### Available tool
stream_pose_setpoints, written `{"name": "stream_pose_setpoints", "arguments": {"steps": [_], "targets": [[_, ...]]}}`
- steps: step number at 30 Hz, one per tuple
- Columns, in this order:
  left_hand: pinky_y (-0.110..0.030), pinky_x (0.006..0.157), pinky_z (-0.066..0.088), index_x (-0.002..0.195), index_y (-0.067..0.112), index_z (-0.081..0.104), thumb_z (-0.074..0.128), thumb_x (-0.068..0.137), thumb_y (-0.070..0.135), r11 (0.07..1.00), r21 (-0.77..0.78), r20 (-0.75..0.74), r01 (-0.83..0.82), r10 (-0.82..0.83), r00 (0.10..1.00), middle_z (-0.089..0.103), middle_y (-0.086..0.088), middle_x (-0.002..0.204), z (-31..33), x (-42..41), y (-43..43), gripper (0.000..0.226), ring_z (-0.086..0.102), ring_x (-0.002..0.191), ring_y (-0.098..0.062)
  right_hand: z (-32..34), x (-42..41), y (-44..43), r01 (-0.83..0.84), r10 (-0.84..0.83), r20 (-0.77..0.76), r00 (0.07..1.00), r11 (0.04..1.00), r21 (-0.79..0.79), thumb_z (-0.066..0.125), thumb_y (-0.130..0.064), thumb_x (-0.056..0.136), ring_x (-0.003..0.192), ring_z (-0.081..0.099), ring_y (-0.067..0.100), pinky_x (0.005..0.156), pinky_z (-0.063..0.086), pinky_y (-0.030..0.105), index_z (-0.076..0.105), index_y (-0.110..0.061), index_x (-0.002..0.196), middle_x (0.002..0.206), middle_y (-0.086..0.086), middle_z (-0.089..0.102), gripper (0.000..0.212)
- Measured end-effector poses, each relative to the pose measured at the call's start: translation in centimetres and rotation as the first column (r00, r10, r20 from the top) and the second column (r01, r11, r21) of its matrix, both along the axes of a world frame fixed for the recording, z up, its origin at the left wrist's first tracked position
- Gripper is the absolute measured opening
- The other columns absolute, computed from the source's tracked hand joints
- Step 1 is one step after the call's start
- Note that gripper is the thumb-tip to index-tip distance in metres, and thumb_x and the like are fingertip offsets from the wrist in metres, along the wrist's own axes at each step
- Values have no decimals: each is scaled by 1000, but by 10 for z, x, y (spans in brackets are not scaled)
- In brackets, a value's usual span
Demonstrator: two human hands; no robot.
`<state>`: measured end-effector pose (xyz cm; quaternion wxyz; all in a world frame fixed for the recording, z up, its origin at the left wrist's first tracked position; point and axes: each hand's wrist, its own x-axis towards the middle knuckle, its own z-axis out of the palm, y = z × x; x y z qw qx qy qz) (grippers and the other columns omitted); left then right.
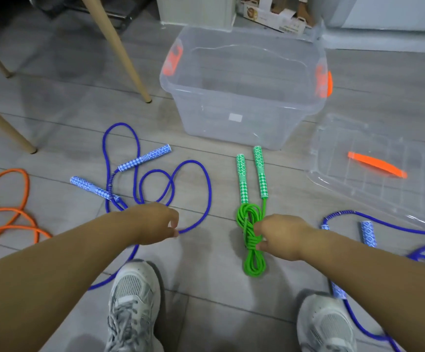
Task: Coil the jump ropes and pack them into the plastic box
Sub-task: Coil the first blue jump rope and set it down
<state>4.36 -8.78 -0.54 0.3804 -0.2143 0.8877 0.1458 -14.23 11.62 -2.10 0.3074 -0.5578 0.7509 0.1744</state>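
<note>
Packing comes next: my right grip (pixel 282 237) holds the coiled green rope (pixel 249 235), left grip (pixel 153 222) pinches blue rope (pixel 144 158), box (pixel 206 118) ahead.

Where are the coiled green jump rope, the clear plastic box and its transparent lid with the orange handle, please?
Coiled green jump rope (pixel 247 219): head view, wrapped middle of the bundle.
Clear plastic box (pixel 206 123): head view, front wall.
Transparent lid with orange handle (pixel 358 185): head view, ribbed panel.

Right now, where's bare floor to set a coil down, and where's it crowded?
Bare floor: the strip between the blue rope loop and the green rope, up to the plastic box; also between the two shoes. Crowded: left, blue loops and orange rope; right, the lid and a second blue rope.
</note>
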Motion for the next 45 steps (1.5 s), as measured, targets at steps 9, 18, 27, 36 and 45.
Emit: {"name": "stream_pose_setpoints", "arguments": {"steps": [9, 18, 27, 36, 45], "targets": [[-40, 91, 47, 121, 17, 52, 47, 94, 28, 955, -147, -16, -257, 258, 966, 51, -8, 121, -58, 15, -93, 29, 53, 108, -26, -15, -22, -68, 6, -5, 18, 1000, 996, -86, 48, -45, 90, 110, 54, 25, 81, 46, 33, 52, -23, 113, 118, 1, 56, 33], [-46, 95, 42, 141, 7, 20, 51, 90, 11, 799, -339, -129, -497, 483, 866, 36, -19, 135, -107, 4, -166, 60, 41, 120, -37, -55, -34, -129, 34, -32, 23, 999, 993, -111, 44, -42, 92, 112, 54, 25, 83, 47, 34, 50, -24, 114, 120, 3, 54, 29], [-39, 84, 46, 133, 12, 42, 43, 97, 13, 714, -127, -330, -689, 624, 708, 46, -17, 117, -121, 6, -163, 36, 53, 97, -30, -67, -29, -131, 49, -42, 77, 996, 994, -99, 44, -42, 93, 107, 54, 22, 79, 44, 31, 48, -25, 109, 116, 0, 55, 24], [-24, 53, 39, 115, 18, 53, 38, 100, 24, 747, 231, -375, -623, 660, 652, 54, -5, 76, -53, -7, -118, 21, 49, 62, -16, -42, -25, -100, 101, -97, 44, 994, 990, -96, 44, -43, 92, 102, 56, 23, 75, 45, 31, 52, -23, 103, 110, 1, 56, 25], [-27, 64, 41, 94, 12, 57, 39, 96, 16, 931, 194, -413, -308, 363, 836, 53, 1, 79, 38, -5, -36, 19, 49, 71, -16, 31, 0, -56, 105, -112, -22, 993, 972, -212, 49, -43, 90, 111, 54, 26, 84, 47, 35, 50, -25, 119, 121, 1, 55, 34]]}}
